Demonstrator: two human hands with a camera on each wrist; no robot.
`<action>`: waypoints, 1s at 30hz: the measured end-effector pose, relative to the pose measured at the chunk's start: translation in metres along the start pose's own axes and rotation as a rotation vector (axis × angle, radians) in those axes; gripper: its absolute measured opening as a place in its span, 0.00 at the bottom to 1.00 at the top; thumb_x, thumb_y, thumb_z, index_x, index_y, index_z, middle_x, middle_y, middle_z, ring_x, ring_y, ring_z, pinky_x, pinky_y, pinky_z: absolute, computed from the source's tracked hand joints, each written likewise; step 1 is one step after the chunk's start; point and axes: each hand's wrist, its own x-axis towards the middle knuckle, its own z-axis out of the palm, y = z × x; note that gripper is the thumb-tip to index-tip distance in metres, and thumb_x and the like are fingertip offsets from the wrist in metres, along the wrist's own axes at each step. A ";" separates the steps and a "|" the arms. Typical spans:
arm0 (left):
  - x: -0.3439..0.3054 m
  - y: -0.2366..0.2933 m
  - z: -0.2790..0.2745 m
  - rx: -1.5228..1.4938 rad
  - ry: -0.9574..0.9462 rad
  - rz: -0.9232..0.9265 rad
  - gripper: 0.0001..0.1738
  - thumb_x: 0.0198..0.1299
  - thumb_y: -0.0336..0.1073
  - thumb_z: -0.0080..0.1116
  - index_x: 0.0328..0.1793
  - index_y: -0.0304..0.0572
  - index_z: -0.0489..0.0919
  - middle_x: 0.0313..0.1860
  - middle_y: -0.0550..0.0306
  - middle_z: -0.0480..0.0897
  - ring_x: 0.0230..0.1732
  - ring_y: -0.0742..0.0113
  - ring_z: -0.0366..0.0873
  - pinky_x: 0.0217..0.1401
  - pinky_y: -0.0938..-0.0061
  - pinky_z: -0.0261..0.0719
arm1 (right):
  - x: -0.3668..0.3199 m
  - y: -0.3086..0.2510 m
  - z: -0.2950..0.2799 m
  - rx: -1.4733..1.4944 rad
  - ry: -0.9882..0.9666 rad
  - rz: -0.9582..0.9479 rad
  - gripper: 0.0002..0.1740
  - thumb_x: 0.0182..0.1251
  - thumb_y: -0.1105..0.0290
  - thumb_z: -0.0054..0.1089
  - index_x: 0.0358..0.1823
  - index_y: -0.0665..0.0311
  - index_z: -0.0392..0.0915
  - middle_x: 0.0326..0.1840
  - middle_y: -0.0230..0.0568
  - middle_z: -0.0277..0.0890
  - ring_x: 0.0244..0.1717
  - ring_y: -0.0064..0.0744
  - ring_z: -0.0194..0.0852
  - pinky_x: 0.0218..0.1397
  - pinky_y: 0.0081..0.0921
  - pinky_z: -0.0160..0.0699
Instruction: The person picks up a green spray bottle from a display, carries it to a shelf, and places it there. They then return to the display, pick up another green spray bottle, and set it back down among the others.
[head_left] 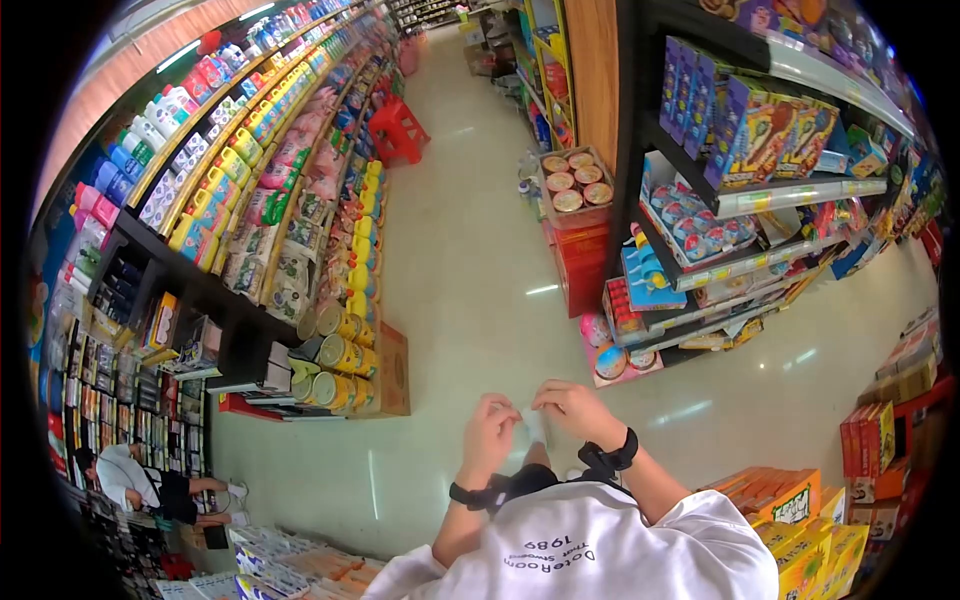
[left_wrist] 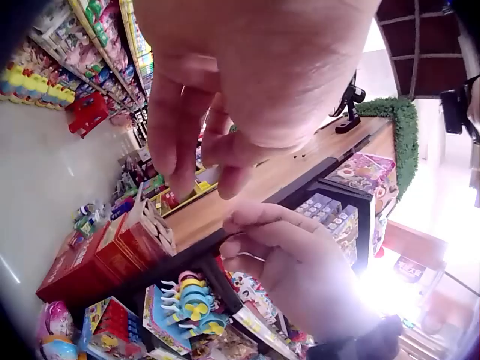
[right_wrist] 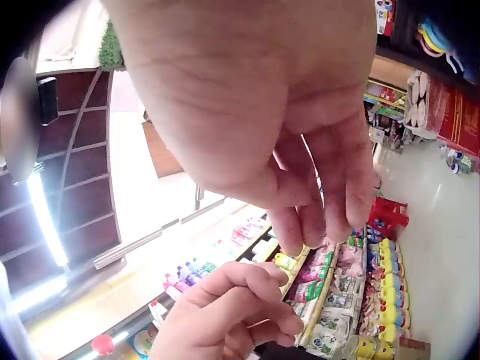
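In the head view my left hand [head_left: 488,432] and right hand [head_left: 578,412] are raised in front of my body, close together with fingertips facing each other. Their fingers are loosely bent, and no object shows between them. From the left wrist, the left hand [left_wrist: 262,75] fills the top, fingers hanging down, with the right hand [left_wrist: 292,270] just below it. The right wrist view has the right hand [right_wrist: 247,97] large above, thumb near its fingers, and the left hand [right_wrist: 225,311] below. Black bands [head_left: 612,455] circle both wrists.
Shelves of detergent bottles [head_left: 200,240] line the aisle's left side, with a red stool [head_left: 398,130] beside them. On the right stands a rack with toy boxes [head_left: 765,135]; a carton of tubs [head_left: 577,185] is by its end. Another person [head_left: 150,485] is at lower left.
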 end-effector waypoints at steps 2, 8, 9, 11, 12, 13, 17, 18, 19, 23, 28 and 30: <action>0.027 -0.020 0.001 -0.031 -0.008 -0.020 0.07 0.62 0.22 0.62 0.37 0.43 0.86 0.48 0.59 0.80 0.33 0.62 0.84 0.36 0.67 0.80 | 0.022 0.016 -0.003 -0.011 -0.002 0.005 0.10 0.64 0.77 0.58 0.41 0.62 0.87 0.44 0.42 0.84 0.46 0.50 0.84 0.50 0.42 0.83; 0.125 -0.076 -0.006 -0.074 -0.040 0.019 0.06 0.62 0.23 0.63 0.37 0.43 0.86 0.49 0.59 0.81 0.35 0.61 0.84 0.37 0.67 0.81 | 0.114 0.063 -0.009 -0.055 0.048 0.051 0.10 0.64 0.77 0.57 0.42 0.62 0.86 0.45 0.42 0.84 0.48 0.50 0.84 0.51 0.41 0.84; 0.142 -0.082 -0.011 -0.089 -0.037 0.033 0.07 0.62 0.22 0.63 0.37 0.43 0.86 0.49 0.59 0.81 0.35 0.62 0.84 0.36 0.68 0.81 | 0.131 0.066 -0.010 -0.066 0.048 0.059 0.10 0.65 0.77 0.57 0.42 0.62 0.86 0.46 0.42 0.84 0.48 0.51 0.84 0.51 0.41 0.84; 0.176 -0.095 -0.023 -0.113 -0.030 0.059 0.08 0.61 0.20 0.63 0.37 0.42 0.87 0.48 0.58 0.82 0.35 0.63 0.85 0.34 0.70 0.81 | 0.164 0.076 -0.011 -0.085 0.040 0.062 0.10 0.65 0.77 0.57 0.43 0.62 0.86 0.46 0.43 0.84 0.48 0.51 0.84 0.51 0.41 0.84; 0.194 -0.104 -0.028 -0.092 -0.034 0.058 0.08 0.61 0.20 0.63 0.37 0.42 0.87 0.48 0.58 0.82 0.36 0.63 0.85 0.35 0.70 0.81 | 0.182 0.083 -0.013 -0.096 0.033 0.053 0.10 0.65 0.77 0.57 0.43 0.62 0.86 0.46 0.43 0.84 0.48 0.52 0.84 0.51 0.41 0.84; 0.209 -0.114 -0.034 -0.070 -0.038 0.057 0.08 0.61 0.20 0.63 0.37 0.42 0.87 0.48 0.59 0.82 0.36 0.63 0.85 0.35 0.70 0.81 | 0.200 0.089 -0.015 -0.105 0.026 0.045 0.10 0.66 0.77 0.57 0.44 0.62 0.86 0.46 0.44 0.84 0.48 0.52 0.84 0.51 0.41 0.83; 0.270 -0.158 -0.047 0.008 -0.047 0.030 0.09 0.61 0.19 0.61 0.37 0.43 0.87 0.48 0.59 0.82 0.36 0.63 0.85 0.37 0.69 0.81 | 0.257 0.101 -0.026 -0.121 0.084 0.022 0.10 0.66 0.77 0.57 0.44 0.62 0.85 0.46 0.45 0.84 0.47 0.52 0.84 0.51 0.41 0.83; 0.285 -0.157 -0.053 -0.002 -0.030 0.028 0.10 0.61 0.19 0.60 0.37 0.43 0.87 0.48 0.59 0.82 0.35 0.63 0.84 0.35 0.69 0.80 | 0.270 0.100 -0.029 -0.128 0.095 0.037 0.10 0.66 0.77 0.57 0.44 0.62 0.85 0.46 0.44 0.84 0.47 0.52 0.84 0.51 0.41 0.83; 0.298 -0.159 -0.057 -0.023 -0.025 0.018 0.09 0.61 0.20 0.61 0.37 0.45 0.87 0.47 0.59 0.82 0.35 0.62 0.84 0.36 0.68 0.81 | 0.281 0.100 -0.028 -0.128 0.111 0.054 0.10 0.66 0.77 0.57 0.44 0.63 0.85 0.46 0.44 0.84 0.47 0.52 0.84 0.51 0.41 0.83; 0.344 -0.184 -0.050 -0.058 -0.065 0.001 0.08 0.61 0.23 0.62 0.37 0.48 0.87 0.47 0.62 0.82 0.34 0.60 0.84 0.38 0.65 0.82 | 0.323 0.111 -0.041 -0.084 0.147 0.115 0.09 0.67 0.78 0.57 0.43 0.63 0.86 0.45 0.44 0.84 0.45 0.51 0.84 0.49 0.39 0.83; 0.399 -0.202 -0.032 -0.063 -0.114 -0.005 0.08 0.63 0.25 0.61 0.37 0.49 0.86 0.47 0.63 0.82 0.33 0.60 0.84 0.38 0.65 0.82 | 0.385 0.146 -0.061 -0.053 0.172 0.129 0.09 0.68 0.79 0.57 0.41 0.63 0.86 0.43 0.45 0.84 0.43 0.49 0.84 0.47 0.36 0.83; 0.422 -0.205 -0.028 -0.083 -0.109 -0.001 0.08 0.64 0.26 0.61 0.37 0.49 0.86 0.47 0.63 0.82 0.33 0.59 0.84 0.37 0.64 0.82 | 0.414 0.160 -0.068 -0.035 0.171 0.128 0.09 0.68 0.79 0.57 0.42 0.64 0.86 0.43 0.45 0.84 0.42 0.48 0.85 0.47 0.36 0.83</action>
